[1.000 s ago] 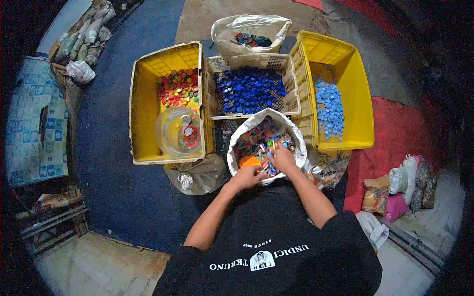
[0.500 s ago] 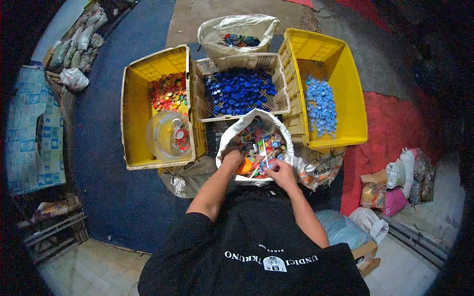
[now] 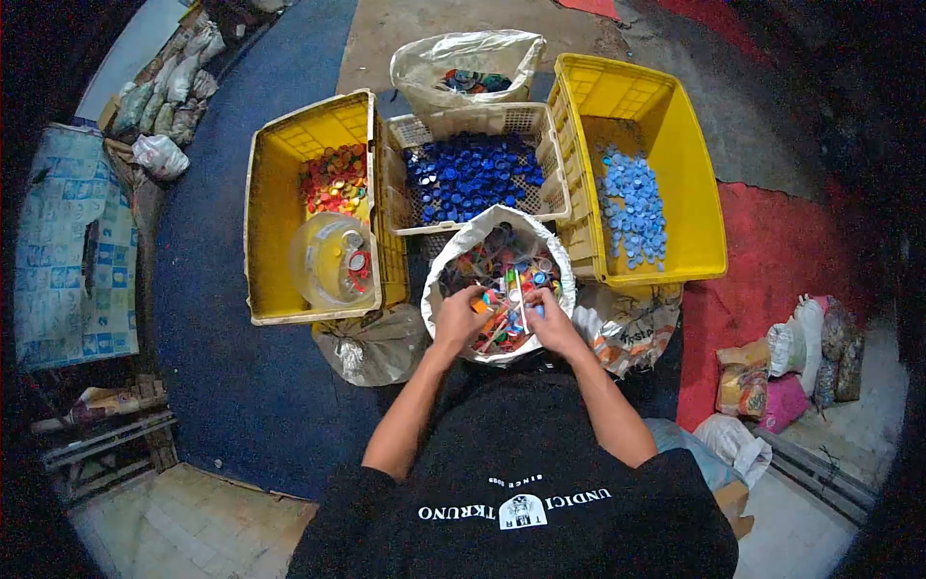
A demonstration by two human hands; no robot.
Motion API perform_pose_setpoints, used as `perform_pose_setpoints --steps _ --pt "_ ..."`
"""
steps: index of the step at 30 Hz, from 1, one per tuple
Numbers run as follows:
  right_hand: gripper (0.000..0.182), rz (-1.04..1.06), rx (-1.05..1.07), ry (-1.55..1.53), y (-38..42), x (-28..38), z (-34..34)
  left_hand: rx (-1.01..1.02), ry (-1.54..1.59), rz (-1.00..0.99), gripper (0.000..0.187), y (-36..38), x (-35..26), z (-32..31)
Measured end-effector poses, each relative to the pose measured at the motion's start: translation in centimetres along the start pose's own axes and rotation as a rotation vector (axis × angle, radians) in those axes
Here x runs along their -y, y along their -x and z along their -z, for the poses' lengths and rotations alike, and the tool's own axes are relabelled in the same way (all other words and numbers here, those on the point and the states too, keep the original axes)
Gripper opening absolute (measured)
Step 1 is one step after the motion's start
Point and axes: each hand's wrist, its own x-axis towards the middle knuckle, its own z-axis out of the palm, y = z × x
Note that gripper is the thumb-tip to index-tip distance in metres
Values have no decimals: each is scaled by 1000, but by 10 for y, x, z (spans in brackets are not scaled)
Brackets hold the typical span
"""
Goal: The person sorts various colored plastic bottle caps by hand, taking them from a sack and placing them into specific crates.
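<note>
A white sack (image 3: pixel 444 259) with a rolled-open mouth stands in front of me, full of mixed coloured plastic caps and small plastic bits (image 3: pixel 506 275). Both of my hands are inside its near half. My left hand (image 3: pixel 457 323) is closed on an orange lid (image 3: pixel 480 307), mostly covered by the fingers. My right hand (image 3: pixel 554 326) pinches a light blue cap (image 3: pixel 540 311) between thumb and fingers. Beside its fingertips, a thin white stick (image 3: pixel 522 301) sticks up among the caps.
Behind the sack stands a white crate (image 3: pixel 473 230) of dark blue caps. A yellow crate (image 3: pixel 270 222) at left holds red and yellow caps and a clear plastic container (image 3: pixel 323 265). Another yellow crate (image 3: pixel 690 193) at right holds light blue caps. A pale sack (image 3: pixel 415 72) stands at the back.
My left hand has lifted slightly with the orange lid, turning it so less of it shows. My right hand has shifted a little, and a light blue cap now shows at its fingers.
</note>
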Motion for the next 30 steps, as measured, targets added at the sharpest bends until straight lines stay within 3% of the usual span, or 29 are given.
perform_pose_setpoints --steps 1,4,5,6,8,10,12,14,16,17,22,24,25,26,28,29,30 --pt "23 7 3 -4 -7 -2 -2 -58 55 -77 41 9 -2 -2" --pt "37 -188 293 -1 -24 4 -3 -112 135 -202 38 23 -10 -7" --pt "43 -341 358 -90 -23 14 -6 -179 106 -295 41 22 -4 -14" --pt "43 -338 360 -90 -22 10 -7 -182 105 -296 41 25 -5 -14" --pt "41 -92 432 132 -24 0 -10 -163 53 -298 40 30 -7 -12" --pt "39 -115 416 67 -19 -2 -9 -135 15 -272 39 34 -5 -8" --pt "41 -230 258 180 -10 4 -1 -195 -78 -195 38 38 -3 -4" --pt "47 -346 305 274 -5 14 7 -116 -150 -130 40 31 9 0" --pt "58 7 248 587 12 8 11 -118 -518 -54 46 25 12 0" --pt "69 -16 278 553 14 5 10 -215 -646 -98 49 21 12 -7" --pt "53 -49 125 456 22 5 5 -27 -743 -135 33 -38 -11 -19" --pt "43 -39 107 368 26 2 4 68 -784 14 27 -69 10 -39" --pt "36 -33 98 417 29 8 5 133 -600 151 26 -84 29 -49" --pt "36 -34 95 417 30 9 5 135 -600 148 26 -88 42 -58" --pt "33 -87 79 364 35 10 5 106 -423 108 17 -93 74 -74" --pt "31 -65 37 340 37 11 5 133 -576 -276 17 -116 141 -97" --pt "31 -65 37 334 39 10 6 135 -583 -274 17 -112 143 -94"
